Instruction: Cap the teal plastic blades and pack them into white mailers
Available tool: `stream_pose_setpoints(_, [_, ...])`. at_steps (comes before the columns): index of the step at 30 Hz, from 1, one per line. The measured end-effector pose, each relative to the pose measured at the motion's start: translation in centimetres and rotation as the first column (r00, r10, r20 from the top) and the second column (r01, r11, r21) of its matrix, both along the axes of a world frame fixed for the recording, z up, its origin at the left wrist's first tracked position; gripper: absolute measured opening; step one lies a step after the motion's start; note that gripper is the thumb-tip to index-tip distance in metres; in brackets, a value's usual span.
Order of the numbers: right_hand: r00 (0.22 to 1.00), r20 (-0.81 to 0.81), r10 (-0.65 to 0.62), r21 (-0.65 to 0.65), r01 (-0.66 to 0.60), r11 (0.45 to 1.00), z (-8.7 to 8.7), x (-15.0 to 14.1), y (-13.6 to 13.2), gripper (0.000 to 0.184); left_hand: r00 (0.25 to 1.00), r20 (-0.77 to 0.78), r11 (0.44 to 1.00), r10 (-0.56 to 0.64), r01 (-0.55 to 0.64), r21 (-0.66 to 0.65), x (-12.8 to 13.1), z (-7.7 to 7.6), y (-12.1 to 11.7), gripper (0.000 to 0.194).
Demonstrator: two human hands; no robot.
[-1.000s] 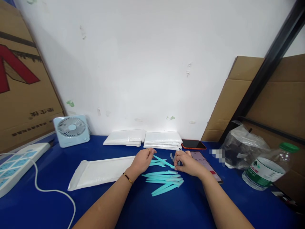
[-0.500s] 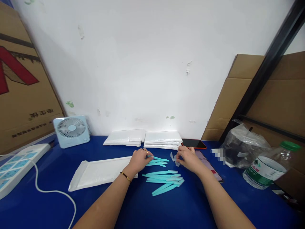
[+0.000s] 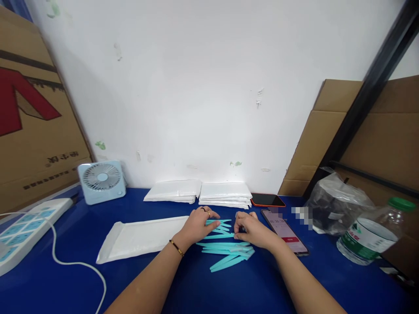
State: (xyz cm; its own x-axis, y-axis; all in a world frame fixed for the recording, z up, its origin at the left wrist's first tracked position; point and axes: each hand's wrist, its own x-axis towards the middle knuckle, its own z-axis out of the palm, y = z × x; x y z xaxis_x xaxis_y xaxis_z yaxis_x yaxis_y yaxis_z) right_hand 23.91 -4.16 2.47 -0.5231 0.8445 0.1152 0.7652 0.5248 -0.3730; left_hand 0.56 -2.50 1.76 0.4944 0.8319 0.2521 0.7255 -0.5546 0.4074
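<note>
Slim turquoise eyebrow razors (image 3: pixel 225 247) lie fanned out on the blue table, with several more (image 3: pixel 224 227) under and beside my left hand (image 3: pixel 197 223). That hand rests over the handle ends of the upper group, its thumb and forefinger apart. My right hand (image 3: pixel 252 228) is closed, pinching the right end of one eyebrow razor (image 3: pixel 218 237) between the two groups. The small translucent caps are hidden behind the right fingers. Left of the razors lies a padded white packet (image 3: pixel 140 237), its right end by my left wrist.
Two stacks of white packets (image 3: pixel 173 191) (image 3: pixel 224 194) stand against the wall. A lit phone (image 3: pixel 284 231) and a dark phone (image 3: pixel 268 200) lie on the right, near a bagged container (image 3: pixel 337 200) and a bottle (image 3: pixel 368 237). A fan (image 3: pixel 102 179) and power strip (image 3: pixel 32 226) are on the left.
My left hand has let go of a razor, its fingers now spread over the upper group. My right hand has moved from the translucent caps down-left onto a razor's end.
</note>
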Motion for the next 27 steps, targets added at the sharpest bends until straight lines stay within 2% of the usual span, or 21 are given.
stream_pose_setpoints(2, [1.0,-0.018,-0.02,0.062,0.021,0.998,0.2,-0.3,0.0,0.011,0.996,-0.039,0.996,-0.086,0.085,-0.02,0.3,0.1,-0.3,0.029])
stream_pose_setpoints(4, [0.999,-0.032,-0.024,0.116,0.028,0.993,0.3,-0.3,0.1,0.01,0.99,-0.089,0.994,-0.105,0.103,-0.032,0.5,0.0,-0.2,0.02])
stream_pose_setpoints(7, [0.997,-0.037,-0.065,0.18,0.071,0.981,0.1,0.4,0.8,0.008,0.996,-0.089,1.0,-0.012,0.013,0.011,0.2,-0.2,0.5,0.015])
stream_pose_setpoints(10, [0.982,-0.059,-0.179,0.2,0.187,0.962,-0.4,1.6,1.6,0.01,0.995,-0.068,0.997,0.073,-0.071,0.039,-0.6,-0.3,1.2,0.015])
stream_pose_setpoints(13, [0.977,-0.066,-0.203,0.131,0.21,0.969,-0.2,2.4,1.7,0.013,0.998,-0.026,0.999,0.053,-0.053,0.006,-0.9,-0.3,1.1,0.017])
stream_pose_setpoints(17, [0.996,-0.039,-0.083,-0.065,0.081,0.995,0.7,2.3,0.3,0.019,0.983,-0.025,0.978,-0.181,0.178,-0.107,-0.4,-0.2,0.1,0.023])
stream_pose_setpoints(19, [1.0,-0.026,-0.015,-0.152,0.011,0.988,1.0,1.9,-0.3,0.021,0.969,-0.043,0.956,-0.244,0.232,-0.181,-0.1,-0.3,-0.3,0.027])
stream_pose_setpoints(22, [0.998,-0.016,0.057,-0.218,-0.059,0.974,1.1,1.3,-0.6,0.025,0.972,-0.062,0.946,-0.226,0.203,-0.251,0.3,-0.4,-0.5,0.025])
stream_pose_setpoints(27, [0.998,-0.019,0.06,-0.216,-0.063,0.974,0.6,0.8,-0.6,0.026,0.977,-0.079,0.956,-0.2,0.176,-0.235,0.3,-0.2,-0.8,0.023])
